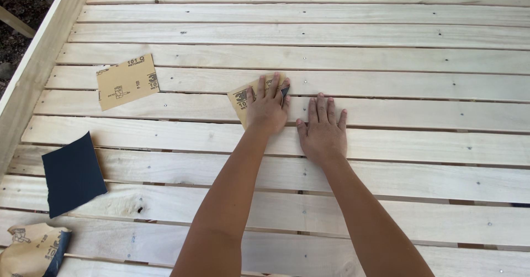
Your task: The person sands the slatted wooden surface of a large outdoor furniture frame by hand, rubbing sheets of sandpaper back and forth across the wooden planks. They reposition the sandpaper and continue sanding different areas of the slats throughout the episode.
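My left hand (267, 107) presses flat on a folded tan sheet of sandpaper (239, 101), which lies on a pale wooden slat (419, 114) of a slatted frame. Its fingers are spread over the sheet, and a dark corner of the abrasive side shows by the fingertips. My right hand (322, 131) lies just to the right, palm down and fingers together, flat on the bare slat with nothing in it.
A second tan sandpaper sheet (127, 81) lies at the upper left. A dark sheet, abrasive side up (72, 173), sits at the left. A crumpled sheet (33, 250) is at the bottom left. The frame's side rail (33, 72) runs along the left, with soil beyond.
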